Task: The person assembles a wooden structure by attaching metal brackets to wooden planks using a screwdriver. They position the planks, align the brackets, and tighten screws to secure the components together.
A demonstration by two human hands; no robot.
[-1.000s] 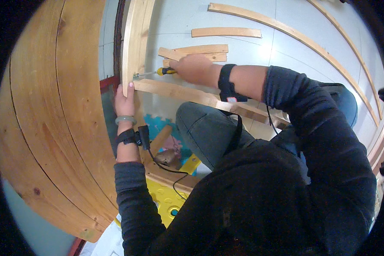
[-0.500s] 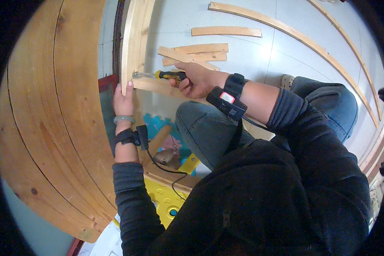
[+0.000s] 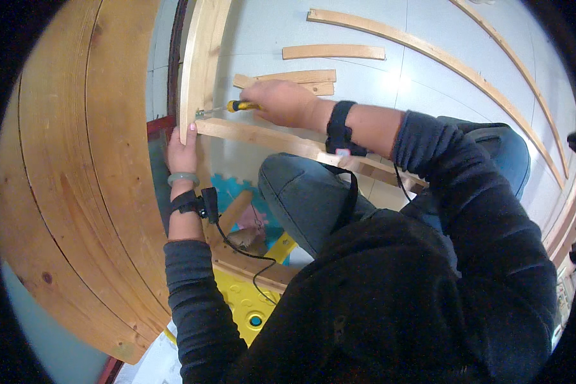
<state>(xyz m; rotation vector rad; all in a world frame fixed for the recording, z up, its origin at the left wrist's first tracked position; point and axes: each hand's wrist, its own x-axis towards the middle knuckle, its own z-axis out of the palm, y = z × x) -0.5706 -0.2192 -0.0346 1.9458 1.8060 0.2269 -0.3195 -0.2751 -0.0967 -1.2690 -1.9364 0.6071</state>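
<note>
My right hand (image 3: 285, 102) is closed round the yellow and black handle of a screwdriver (image 3: 234, 105), its back turned up. The shaft points left to a small metal bracket (image 3: 200, 114) in the inner corner of a pale wooden frame. There a long upright board (image 3: 201, 64) meets a narrower wooden rail (image 3: 262, 136) that runs right past my knee. My left hand (image 3: 182, 153) grips this corner from below, thumb along the wood; its other fingers are mostly hidden. Whether the tip sits in a screw is too small to tell.
Left of the frame stands a large plank panel (image 3: 51, 160). Loose wooden strips (image 3: 333, 52) and long slats (image 3: 422, 48) lie on the pale tiled floor. Below the rail are a blue foam mat (image 3: 227, 189), a yellow plastic piece (image 3: 237, 294) and a black cable (image 3: 253, 257) from my left wrist strap.
My right hand and forearm have rolled over, so the back of the hand now faces up and the wrist device has turned underneath. My left hand keeps its grip on the corner.
</note>
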